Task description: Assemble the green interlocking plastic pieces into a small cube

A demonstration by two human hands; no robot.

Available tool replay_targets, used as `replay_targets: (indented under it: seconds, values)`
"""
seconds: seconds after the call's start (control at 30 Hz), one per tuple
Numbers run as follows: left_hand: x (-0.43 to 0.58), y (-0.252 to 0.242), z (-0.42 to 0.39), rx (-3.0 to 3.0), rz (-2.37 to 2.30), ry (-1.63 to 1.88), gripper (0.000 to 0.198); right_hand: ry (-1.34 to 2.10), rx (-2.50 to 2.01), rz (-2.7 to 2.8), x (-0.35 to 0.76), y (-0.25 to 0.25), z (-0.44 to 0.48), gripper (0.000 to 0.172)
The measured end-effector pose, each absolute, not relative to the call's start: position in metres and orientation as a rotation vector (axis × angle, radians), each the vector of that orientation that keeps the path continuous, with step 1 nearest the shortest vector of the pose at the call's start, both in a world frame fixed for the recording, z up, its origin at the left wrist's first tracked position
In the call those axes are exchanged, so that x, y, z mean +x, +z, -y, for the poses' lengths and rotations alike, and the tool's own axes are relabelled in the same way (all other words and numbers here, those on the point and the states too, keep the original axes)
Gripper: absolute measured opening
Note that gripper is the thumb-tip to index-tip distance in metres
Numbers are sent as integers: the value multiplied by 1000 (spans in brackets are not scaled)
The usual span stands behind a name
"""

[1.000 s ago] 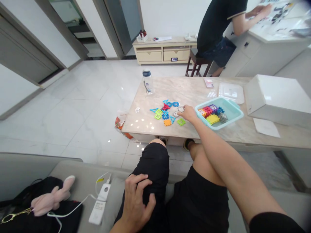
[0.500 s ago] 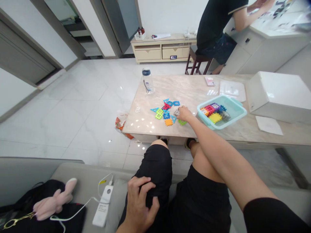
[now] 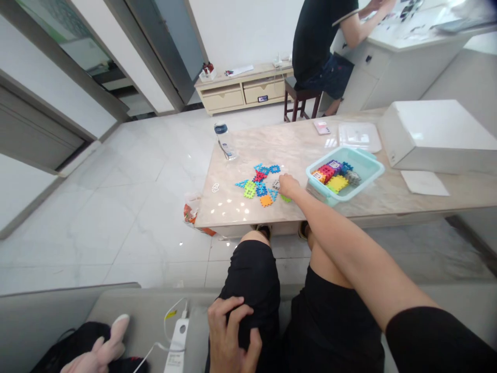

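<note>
My right hand reaches over the table, its fingers closed at the edge of a grey interlocking tile. Around it lie flat toothed plastic tiles: a red tile, a lime green tile, a dark blue tile, an orange tile and several light blue ones. Another green tile shows partly under my hand. My left hand rests on my left thigh, fingers spread, holding nothing.
Right of my hand stands a light teal bin with more tiles inside. A white box, a clear lid, a water bottle and white loops are on the table. Beyond, a person sits on a stool.
The view has turned, so the room appears shifted and slightly tilted. My right hand stays by the grey tile among the other tiles. My left hand remains on my thigh.
</note>
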State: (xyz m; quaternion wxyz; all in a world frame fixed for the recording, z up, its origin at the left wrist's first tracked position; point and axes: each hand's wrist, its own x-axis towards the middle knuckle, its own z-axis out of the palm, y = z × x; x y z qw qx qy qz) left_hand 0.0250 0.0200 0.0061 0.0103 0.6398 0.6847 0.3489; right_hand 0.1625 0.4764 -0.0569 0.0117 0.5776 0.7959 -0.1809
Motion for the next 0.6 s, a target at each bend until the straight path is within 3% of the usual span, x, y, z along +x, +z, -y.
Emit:
replay_targets:
  seconds: [0.37, 0.53, 0.6]
  values:
    - [25, 17, -26, 2045, -2024, 1110, 25, -675, 1818, -2649, 172, -23, -461, 37]
    - [-1, 48, -88, 1934, -1978, 1285, 12, -765, 1517, -2962, 176, 1, -437, 39]
    - [-12, 63, -130, 1757, -1945, 1277, 20, -816, 1322, -3162, 179, 12, -425, 43]
